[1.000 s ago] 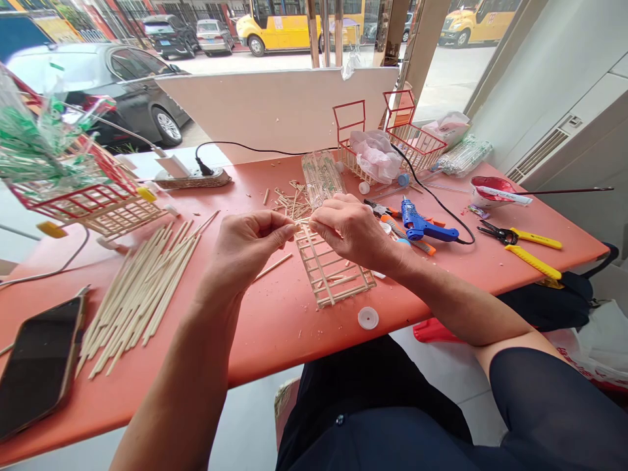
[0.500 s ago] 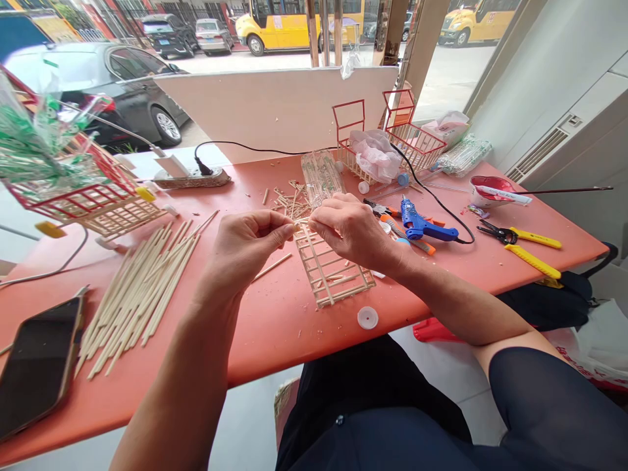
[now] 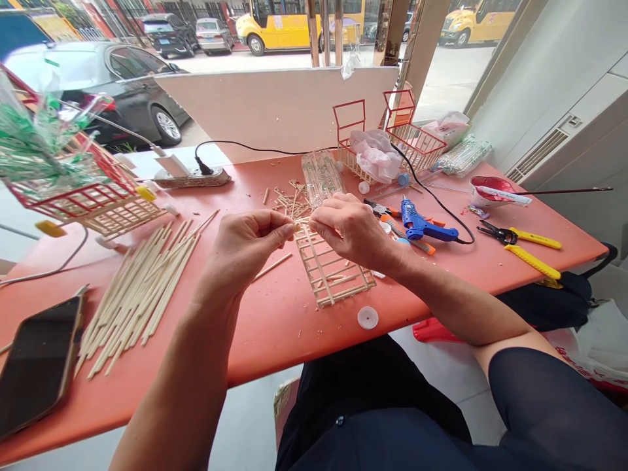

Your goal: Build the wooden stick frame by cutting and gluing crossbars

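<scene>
A lattice frame of thin wooden sticks (image 3: 321, 265) lies on the orange-red table in front of me. At its far end, my left hand (image 3: 252, 239) pinches a short wooden stick between thumb and fingers. My right hand (image 3: 346, 229) is closed at the same stick from the other side, its fingertips close to my left ones. Most of the stick (image 3: 303, 221) is hidden by the fingers. Beyond the hands lie a heap of cut stick pieces (image 3: 289, 196) and a clear plastic pack (image 3: 321, 173).
Left are a pile of long sticks (image 3: 140, 294), a phone (image 3: 42, 360), a red-rimmed stick basket (image 3: 98, 196) and a power strip (image 3: 191, 176). Right are a blue glue gun (image 3: 424, 226), yellow-handled wire strippers (image 3: 524, 245) and a paint cup (image 3: 490, 193). A white disc (image 3: 367, 318) sits near the front edge.
</scene>
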Tool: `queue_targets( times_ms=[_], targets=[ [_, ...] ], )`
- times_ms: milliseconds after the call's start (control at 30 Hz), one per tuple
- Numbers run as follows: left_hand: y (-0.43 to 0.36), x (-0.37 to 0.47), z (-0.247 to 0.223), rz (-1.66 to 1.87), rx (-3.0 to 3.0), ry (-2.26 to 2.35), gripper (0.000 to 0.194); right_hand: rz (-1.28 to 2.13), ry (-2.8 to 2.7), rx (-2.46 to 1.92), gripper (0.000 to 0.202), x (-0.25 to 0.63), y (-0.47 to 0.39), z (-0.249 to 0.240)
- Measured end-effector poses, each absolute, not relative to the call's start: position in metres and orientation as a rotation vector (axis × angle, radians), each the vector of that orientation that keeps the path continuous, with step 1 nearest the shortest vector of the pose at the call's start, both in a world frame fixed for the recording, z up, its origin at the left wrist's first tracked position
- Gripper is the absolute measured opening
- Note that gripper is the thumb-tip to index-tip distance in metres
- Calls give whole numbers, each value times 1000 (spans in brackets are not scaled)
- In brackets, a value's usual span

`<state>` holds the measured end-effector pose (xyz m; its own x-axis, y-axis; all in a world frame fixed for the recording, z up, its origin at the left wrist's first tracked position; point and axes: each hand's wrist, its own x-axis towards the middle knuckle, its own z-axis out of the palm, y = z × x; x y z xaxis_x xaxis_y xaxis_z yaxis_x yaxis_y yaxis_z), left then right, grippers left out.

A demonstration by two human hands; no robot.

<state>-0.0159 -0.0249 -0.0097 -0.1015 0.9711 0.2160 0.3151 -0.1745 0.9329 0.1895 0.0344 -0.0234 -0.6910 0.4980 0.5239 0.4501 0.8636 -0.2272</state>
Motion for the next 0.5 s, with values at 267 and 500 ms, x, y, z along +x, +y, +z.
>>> queue_targets(
  times_ms=[267, 500],
  targets=[
    [-25, -16, -10, 1298, 1523, 1445, 12, 103, -2445, -678, 33, 189, 35, -24],
    [-25, -17, -12, 1294, 1531, 1448, 11, 104, -2437, -675, 31, 189, 35, -25]
  ],
)
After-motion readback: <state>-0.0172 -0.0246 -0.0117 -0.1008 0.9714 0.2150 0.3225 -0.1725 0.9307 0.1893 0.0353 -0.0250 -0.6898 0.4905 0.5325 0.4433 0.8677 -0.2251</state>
